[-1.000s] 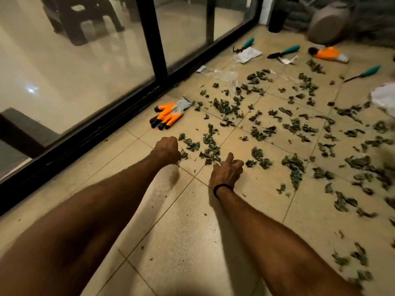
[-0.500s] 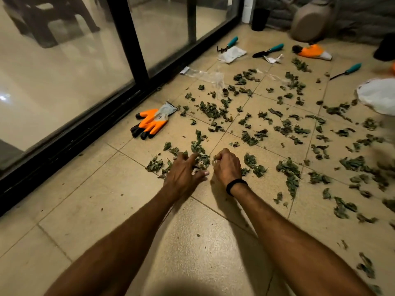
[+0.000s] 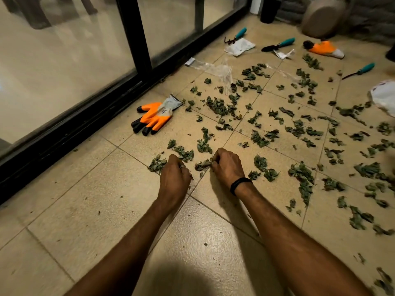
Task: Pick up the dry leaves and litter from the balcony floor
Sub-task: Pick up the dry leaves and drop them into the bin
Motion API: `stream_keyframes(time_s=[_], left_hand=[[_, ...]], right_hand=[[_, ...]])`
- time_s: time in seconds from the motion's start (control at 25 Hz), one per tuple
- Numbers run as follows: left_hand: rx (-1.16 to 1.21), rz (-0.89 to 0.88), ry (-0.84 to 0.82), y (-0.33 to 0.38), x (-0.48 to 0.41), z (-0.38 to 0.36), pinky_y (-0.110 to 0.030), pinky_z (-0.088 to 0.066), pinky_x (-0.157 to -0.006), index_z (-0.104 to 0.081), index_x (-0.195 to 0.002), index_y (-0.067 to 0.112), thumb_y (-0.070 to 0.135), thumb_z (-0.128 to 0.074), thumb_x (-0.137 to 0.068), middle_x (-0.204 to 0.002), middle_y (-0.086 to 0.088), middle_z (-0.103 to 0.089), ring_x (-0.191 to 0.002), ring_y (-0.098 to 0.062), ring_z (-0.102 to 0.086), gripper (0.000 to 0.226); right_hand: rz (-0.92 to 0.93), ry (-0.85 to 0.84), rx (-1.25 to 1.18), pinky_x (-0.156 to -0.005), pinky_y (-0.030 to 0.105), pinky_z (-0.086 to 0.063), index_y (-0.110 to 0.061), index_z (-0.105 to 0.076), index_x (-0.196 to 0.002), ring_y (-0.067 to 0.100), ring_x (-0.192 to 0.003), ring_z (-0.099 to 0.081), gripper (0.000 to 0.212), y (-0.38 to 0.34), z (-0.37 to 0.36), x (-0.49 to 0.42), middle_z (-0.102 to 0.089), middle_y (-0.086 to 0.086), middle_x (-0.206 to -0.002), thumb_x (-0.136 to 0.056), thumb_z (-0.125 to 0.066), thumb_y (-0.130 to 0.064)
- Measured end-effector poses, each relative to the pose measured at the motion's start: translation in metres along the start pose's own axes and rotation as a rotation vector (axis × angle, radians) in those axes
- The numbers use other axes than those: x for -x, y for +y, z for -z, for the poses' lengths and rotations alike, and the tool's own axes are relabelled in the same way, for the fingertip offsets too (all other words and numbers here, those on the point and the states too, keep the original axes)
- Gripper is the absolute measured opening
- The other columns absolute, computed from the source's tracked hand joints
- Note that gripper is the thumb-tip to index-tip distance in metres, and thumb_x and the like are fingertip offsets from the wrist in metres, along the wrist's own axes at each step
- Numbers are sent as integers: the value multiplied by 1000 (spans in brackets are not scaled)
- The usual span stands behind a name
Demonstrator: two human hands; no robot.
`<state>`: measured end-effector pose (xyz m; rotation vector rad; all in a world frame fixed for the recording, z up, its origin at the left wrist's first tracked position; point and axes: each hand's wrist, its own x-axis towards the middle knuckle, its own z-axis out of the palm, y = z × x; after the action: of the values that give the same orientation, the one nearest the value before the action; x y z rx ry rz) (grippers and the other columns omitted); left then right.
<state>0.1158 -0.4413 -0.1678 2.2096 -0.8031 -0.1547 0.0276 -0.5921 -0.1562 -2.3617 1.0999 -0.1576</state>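
Both forearms reach in from the bottom edge, and down on the tiled floor (image 3: 102, 201), nearer than the orange glove (image 3: 154, 116) and a touch to its right, we have the two hands. The left hand (image 3: 174, 178) is knuckles-up with its fingers curled under and scraps of leaf poking out at the fingertips, so it is grasping a small bunch. Further right of the glove, the right hand (image 3: 227, 165), with a black wristband (image 3: 240, 184) on its wrist, bends its fingers in and pinches a crumpled clump lying between the two hands. The dry leaves (image 3: 303, 174) are everywhere. There's a small heap touching the left hand on the glove side and more between the hands and the glove. A wide scatter runs right of the glove, tile after tile, to the edge of view. The glove itself lies flat, black fingertips toward the camera, just beside the black door track (image 3: 85, 124). Beyond the glove a clear plastic wrapper (image 3: 213, 68) sits among the leaves. Farther beyond the glove lies a white packet (image 3: 239, 47) with a small rake (image 3: 236, 36) at its far edge, then a trowel (image 3: 277, 44) and a second orange glove (image 3: 322, 48) off to the right. Far right of the near glove lie a teal-handled tool (image 3: 359, 70) and a white bag (image 3: 384, 97), the bag cut off by the frame. At the very back is a brown pot (image 3: 322, 16), blurred.
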Motion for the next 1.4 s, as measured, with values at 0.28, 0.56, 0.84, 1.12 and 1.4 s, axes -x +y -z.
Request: stream_keyframes(time_s=[0.28, 0.56, 0.84, 1.12, 1.4], left_hand=[[-189, 62, -47, 13, -13, -8, -32, -40, -81, -44, -140, 9, -5, -54, -82, -122, -18, -49, -105, -30, -50, 60], [-325, 63, -152, 14, -33, -21, -41, -48, -89, -54, -129, 14, 21, -58, -100, -132, -20, -43, -114, -33, -46, 31], [-79, 74, -2, 17, -36, -2, -25, -33, -58, -57, -105, 7, 4, -52, -97, -89, -5, -60, -72, -15, -53, 10], [-87, 143, 63, -4, -44, 38, -35, -42, -69, -62, -108, 8, 6, -45, -94, -96, -9, -67, -83, -26, -58, 22], [-389, -36, -192, -18, 21, -2, -37, -43, -87, -48, -124, 20, 62, -42, -97, -112, -5, -47, -101, -20, -40, 51]], right_hand=[[33, -99, 6, -96, 33, -45, -24, -51, -140, 33, -111, -52, 50, -18, 6, -31, -46, 16, -126, -95, -50, -3], [-8, 3, -15, -80, 38, -55, -11, -66, -92, 24, -88, -63, 9, -14, 11, -26, -66, 8, -93, -88, -59, -7], [56, -145, -53, -98, 34, -43, -26, -52, -137, 25, -118, -55, 44, -28, 26, -19, -57, 7, -133, -95, -61, -20], [196, -152, 99, -80, 29, -45, -13, -70, -98, 22, -96, -56, 13, -32, -5, 5, -60, 6, -103, -92, -65, -24], [118, -27, 23, -99, 34, -47, -15, -60, -129, 29, -118, -57, 41, -50, 16, -34, -61, 13, -128, -89, -61, -5]])
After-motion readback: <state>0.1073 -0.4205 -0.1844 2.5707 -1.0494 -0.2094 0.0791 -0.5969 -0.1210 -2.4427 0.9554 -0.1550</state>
